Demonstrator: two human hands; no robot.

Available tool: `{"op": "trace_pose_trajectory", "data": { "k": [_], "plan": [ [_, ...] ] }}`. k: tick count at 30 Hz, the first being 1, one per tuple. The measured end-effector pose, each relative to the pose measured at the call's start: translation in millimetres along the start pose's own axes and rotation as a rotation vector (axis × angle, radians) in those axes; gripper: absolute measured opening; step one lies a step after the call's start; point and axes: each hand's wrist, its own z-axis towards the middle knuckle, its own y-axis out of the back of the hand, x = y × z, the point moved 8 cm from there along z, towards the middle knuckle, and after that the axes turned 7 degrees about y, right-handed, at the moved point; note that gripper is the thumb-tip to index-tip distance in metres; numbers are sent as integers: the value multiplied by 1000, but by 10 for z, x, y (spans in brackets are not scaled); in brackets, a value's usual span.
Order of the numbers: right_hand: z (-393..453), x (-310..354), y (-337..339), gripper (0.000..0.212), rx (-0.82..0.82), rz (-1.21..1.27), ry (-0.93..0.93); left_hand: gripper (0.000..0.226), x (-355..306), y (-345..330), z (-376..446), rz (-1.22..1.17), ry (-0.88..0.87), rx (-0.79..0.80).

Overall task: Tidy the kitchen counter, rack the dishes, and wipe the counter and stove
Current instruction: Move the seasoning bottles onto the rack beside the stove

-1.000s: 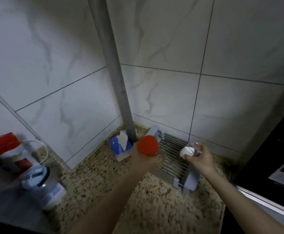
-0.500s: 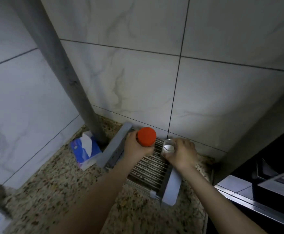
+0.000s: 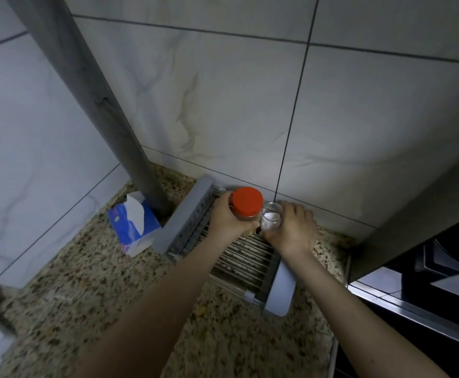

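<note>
Head view, far corner of the speckled counter (image 3: 92, 309): a slatted metal rack (image 3: 239, 257) with grey end rails lies flat against the tiled wall, apparently serving as the parking spot for loose containers. Left hand (image 3: 227, 218) is wrapped closed around a red-lidded jar (image 3: 247, 204), upright at the rack's far end. Right hand (image 3: 291, 227) is closed on a small clear jar (image 3: 271, 220) with white contents, touching the first jar's right side, presumably to group them.
</note>
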Motion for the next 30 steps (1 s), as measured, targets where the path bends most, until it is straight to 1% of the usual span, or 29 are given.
{"op": "trace_pose_trajectory", "data": {
  "k": [2, 4, 6, 7, 8, 10, 11, 15, 16, 18, 19, 21, 22, 23, 24, 26, 27, 29, 30],
  "plan": [
    [-52, 4, 61, 65, -35, 41, -17, 102, 47, 50, -30, 8, 34, -1],
    [-119, 7, 130, 74, -51, 52, -26, 123, 102, 162, -79, 61, 78, -35],
    [-180, 7, 216, 77, -81, 79, -37, 126, 107, 300, -134, 58, 79, -71],
    [-214, 14, 269, 76, -94, 95, -48, 121, 74, 381, -176, 32, 63, -89],
    [-261, 33, 335, 74, -107, 111, -55, 111, 33, 472, -234, -5, 39, -110],
    [-351, 72, 486, 70, -141, 139, -65, 82, -92, 673, -366, -68, -15, -186],
    [-370, 83, 525, 67, -155, 147, -68, 73, -129, 748, -403, -85, -23, -226],
    [-580, 213, 802, 61, -196, 191, -46, 52, -286, 1005, -781, -157, -112, -266],
    [-632, 237, 849, 61, -193, 208, -45, 42, -306, 1037, -880, -174, -120, -269],
    [-774, 276, 972, 60, -191, 233, -45, 9, -364, 1098, -1091, -193, -108, -261],
    [-863, 296, 1047, 59, -190, 244, -46, 11, -388, 1112, -1188, -229, -90, -234],
    [-1016, 337, 1176, 55, -184, 272, -35, 27, -419, 1099, -1340, -330, -50, -146],
    [-1088, 356, 1250, 53, -186, 289, -28, 32, -439, 1114, -1419, -347, -55, -138],
    [-1153, 369, 1323, 51, -191, 306, -22, 36, -461, 1134, -1487, -316, -77, -154],
    [-1251, 381, 1414, 46, -193, 322, -20, 40, -476, 1160, -1593, -315, -96, -170],
    [-1478, 396, 1574, 27, -178, 373, -25, 46, -478, 1184, -1820, -336, -75, -164],
    [-1576, 404, 1630, 21, -157, 398, -23, 51, -483, 1188, -1902, -348, -70, -162],
    [-1819, 414, 1756, 36, -150, 417, -20, 57, -505, 1231, -2129, -356, -78, -170],
    [-1988, 406, 1847, 39, -165, 424, -37, 57, -505, 1242, -2279, -358, -89, -165]
  ]
}}
